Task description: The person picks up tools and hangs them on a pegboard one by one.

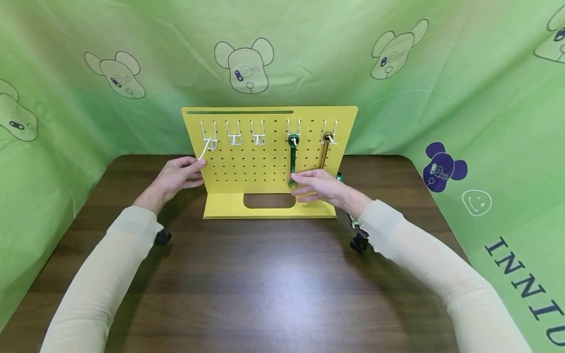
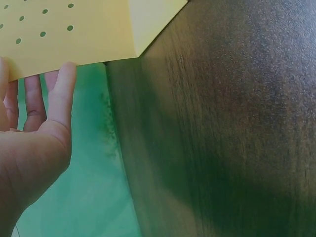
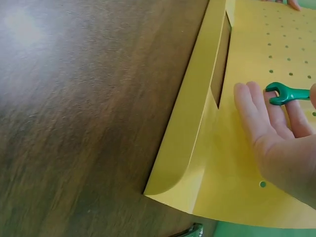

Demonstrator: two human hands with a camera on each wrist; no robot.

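The right hand (image 1: pixel 323 186) pinches one green metal wrench (image 1: pixel 293 159); one copper-coloured wrench (image 1: pixel 324 155) hangs behind that hand. The left hand (image 1: pixel 178 174) pinches one yellow holey board (image 1: pixel 247 188).

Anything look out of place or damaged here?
A loose green wrench lies on the table right of the board, partly hidden. It looks odd because another green wrench and a copper wrench hang up. No visible damage.

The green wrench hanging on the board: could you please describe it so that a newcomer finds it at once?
On the brown table stands a yellow pegboard. Toward its right side hangs the green wrench, the right hand at its lower end. Its colour separates it from the copper-coloured wrench hanging farther right.
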